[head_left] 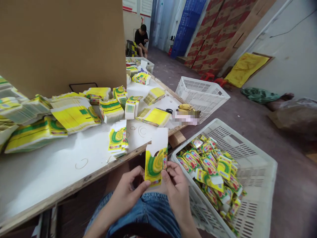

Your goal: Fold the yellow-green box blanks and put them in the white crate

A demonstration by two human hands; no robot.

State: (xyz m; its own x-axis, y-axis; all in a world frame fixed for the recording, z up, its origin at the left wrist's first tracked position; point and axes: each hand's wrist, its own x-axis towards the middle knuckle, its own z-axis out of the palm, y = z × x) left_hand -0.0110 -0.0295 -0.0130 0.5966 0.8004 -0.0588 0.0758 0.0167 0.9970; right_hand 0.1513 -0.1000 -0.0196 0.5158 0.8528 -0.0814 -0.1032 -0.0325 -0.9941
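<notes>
A yellow and green printed carton [154, 163] is held upright over my lap, its white flap pointing up. My left hand [133, 185] pinches its lower left edge between thumb and fingers. On the opposite side, my right hand [175, 183] grips the lower right edge, thumb in front. Just beyond on the table edge lies a small pile of flat cartons [118, 138]. To my right stands a white plastic crate [257, 185] holding many folded cartons [210, 165] in a loose heap.
The white table [96, 145] bears several stacks of flat cartons [74, 112], scissors [169, 111], bananas [186, 107] and loose rubber bands. A large cardboard box [61, 43] blocks the far left. Another white crate [201, 92] stands behind. A person [142, 39] sits at the back.
</notes>
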